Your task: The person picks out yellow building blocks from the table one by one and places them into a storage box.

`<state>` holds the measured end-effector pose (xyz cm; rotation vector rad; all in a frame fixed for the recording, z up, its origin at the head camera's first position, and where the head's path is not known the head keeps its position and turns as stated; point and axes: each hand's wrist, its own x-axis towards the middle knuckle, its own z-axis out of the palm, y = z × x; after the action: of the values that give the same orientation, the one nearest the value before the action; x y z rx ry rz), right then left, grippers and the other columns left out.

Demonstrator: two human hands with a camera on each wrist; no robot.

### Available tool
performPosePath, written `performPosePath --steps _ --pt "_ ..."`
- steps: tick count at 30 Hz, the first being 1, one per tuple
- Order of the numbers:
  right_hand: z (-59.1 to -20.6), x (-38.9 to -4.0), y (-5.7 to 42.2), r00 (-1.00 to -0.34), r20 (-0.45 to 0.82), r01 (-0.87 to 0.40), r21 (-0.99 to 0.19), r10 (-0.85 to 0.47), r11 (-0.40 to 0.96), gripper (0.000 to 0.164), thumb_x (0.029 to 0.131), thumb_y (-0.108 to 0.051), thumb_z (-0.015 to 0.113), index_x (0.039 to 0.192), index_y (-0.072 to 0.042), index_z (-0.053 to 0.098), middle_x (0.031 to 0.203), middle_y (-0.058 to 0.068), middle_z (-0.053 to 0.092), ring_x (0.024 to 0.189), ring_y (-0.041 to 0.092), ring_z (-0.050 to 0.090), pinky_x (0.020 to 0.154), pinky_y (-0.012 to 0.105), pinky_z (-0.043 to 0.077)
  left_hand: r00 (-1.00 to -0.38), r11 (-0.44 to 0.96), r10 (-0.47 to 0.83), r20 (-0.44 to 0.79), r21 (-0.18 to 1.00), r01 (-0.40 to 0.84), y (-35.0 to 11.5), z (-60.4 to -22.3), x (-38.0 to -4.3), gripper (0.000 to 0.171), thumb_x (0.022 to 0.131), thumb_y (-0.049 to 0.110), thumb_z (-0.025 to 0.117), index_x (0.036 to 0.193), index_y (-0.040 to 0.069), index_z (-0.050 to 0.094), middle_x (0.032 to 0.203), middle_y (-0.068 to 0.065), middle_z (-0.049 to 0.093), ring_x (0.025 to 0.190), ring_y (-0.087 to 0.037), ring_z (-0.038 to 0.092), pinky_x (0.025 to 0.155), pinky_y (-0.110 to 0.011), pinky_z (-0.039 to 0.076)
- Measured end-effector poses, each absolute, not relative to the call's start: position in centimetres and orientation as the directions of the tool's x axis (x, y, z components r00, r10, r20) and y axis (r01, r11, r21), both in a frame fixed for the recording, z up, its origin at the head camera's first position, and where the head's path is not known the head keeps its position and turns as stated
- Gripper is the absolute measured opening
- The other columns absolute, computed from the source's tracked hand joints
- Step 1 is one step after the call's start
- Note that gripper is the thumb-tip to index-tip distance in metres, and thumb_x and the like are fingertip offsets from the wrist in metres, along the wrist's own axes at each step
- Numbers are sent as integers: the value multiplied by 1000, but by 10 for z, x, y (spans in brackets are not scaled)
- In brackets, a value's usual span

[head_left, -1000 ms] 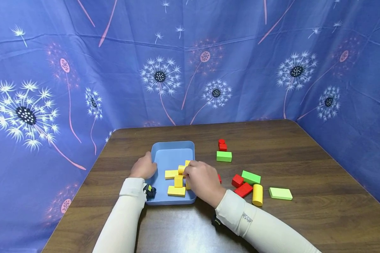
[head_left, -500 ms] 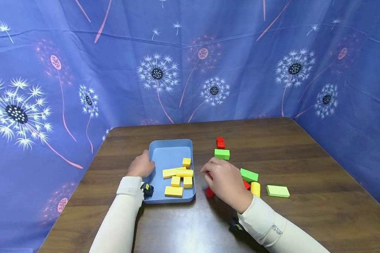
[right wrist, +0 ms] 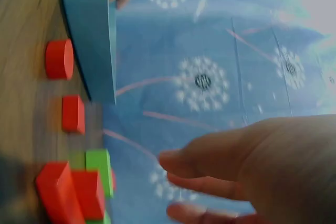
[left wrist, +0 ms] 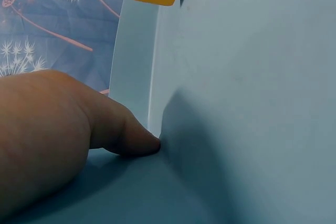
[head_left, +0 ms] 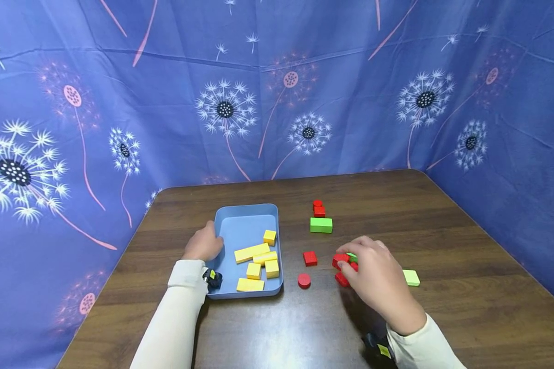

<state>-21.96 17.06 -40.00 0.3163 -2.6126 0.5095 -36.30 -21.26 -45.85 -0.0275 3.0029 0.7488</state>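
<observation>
My left hand (head_left: pixel 204 242) grips the left wall of a blue tray (head_left: pixel 231 220). In the left wrist view its thumb (left wrist: pixel 121 132) presses the inside of the tray wall. Several yellow blocks (head_left: pixel 251 252) lie in the tray's right half, among them a yellow cylinder (head_left: pixel 264 257). My right hand (head_left: pixel 378 279) hovers over a group of blocks on the table, fingers spread apart with nothing between them in the right wrist view. A red cube (head_left: pixel 339 260) and a red block (head_left: pixel 341 279) show at its fingertips. It hides other blocks there.
Right of the tray lie a red block (head_left: pixel 310 258) and a red disc (head_left: pixel 304 280). Farther back are a green block (head_left: pixel 321 225) and small red pieces (head_left: pixel 319 211). A light green block (head_left: pixel 411 278) pokes out beyond my right hand. A patterned curtain (head_left: pixel 351 102) encloses the wooden table (head_left: pixel 258 333).
My right hand has left the yellow cylinder in the tray and moved right to the red and green blocks. The cylinder has shifted slightly. My left hand stays on the tray.
</observation>
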Motion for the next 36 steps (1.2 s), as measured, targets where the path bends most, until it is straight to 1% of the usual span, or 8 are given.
performPosePath --steps 4,7,11,15,21,28,33,36 --pt "-410 -207 185 -900 431 -210 -297 -66 931 31 74 -27 74 100 -12 69 107 13 55 93 38 42 66 48 44 -999 881 -6 -54 473 -31 -215 -458 -362 58 94 21 46 141 -7 25 130 -30 47 108 -40 52 87 -60 46" --pt "-418 -200 192 -917 398 -163 -298 -33 941 39 74 -32 74 105 -10 67 111 18 52 95 41 39 62 50 44 -998 881 -4 -58 472 -31 -217 -459 -363 58 94 21 46 141 -7 25 131 -31 46 109 -41 51 88 -60 46" --pt "-426 -195 200 -935 354 -126 -316 -7 940 45 73 -36 76 108 -11 65 111 19 52 92 40 40 61 50 43 -998 883 -1 -60 468 -29 -217 -460 -363 59 94 21 46 141 -7 25 130 -31 46 109 -42 51 87 -60 46" --pt "-430 -193 205 -948 319 -109 -320 -1 941 48 72 -39 77 109 -11 65 111 20 53 93 41 43 63 54 44 -999 884 -2 -50 466 -26 -218 -460 -363 59 93 21 47 140 -8 26 129 -31 47 107 -41 52 87 -60 46" --pt "-435 -191 207 -943 332 -123 -322 -10 939 48 71 -39 78 109 -12 65 107 18 57 89 39 50 62 56 48 -999 881 4 -47 472 -19 -218 -459 -363 59 94 21 46 141 -8 24 131 -31 45 108 -41 51 88 -61 46" --pt "-441 -195 209 -957 289 -103 -339 -1 935 53 70 -31 79 115 -11 60 106 20 54 80 31 55 54 49 48 -999 883 4 -46 469 -18 -217 -457 -362 57 94 20 46 140 -8 26 130 -31 47 107 -40 52 87 -60 47" --pt "-445 -198 212 -955 295 -126 -355 -17 926 44 69 -23 80 107 -10 60 107 17 55 77 26 53 56 45 48 -999 882 5 -43 471 -16 -216 -457 -362 57 94 21 46 140 -7 26 130 -30 47 107 -40 52 87 -59 47" --pt "-441 -201 216 -950 312 -148 -359 -31 921 43 67 -23 82 102 -9 61 103 15 57 75 24 51 56 42 47 -999 878 7 -45 479 -16 -214 -457 -361 57 94 21 46 140 -7 27 130 -30 47 105 -38 53 86 -59 48"
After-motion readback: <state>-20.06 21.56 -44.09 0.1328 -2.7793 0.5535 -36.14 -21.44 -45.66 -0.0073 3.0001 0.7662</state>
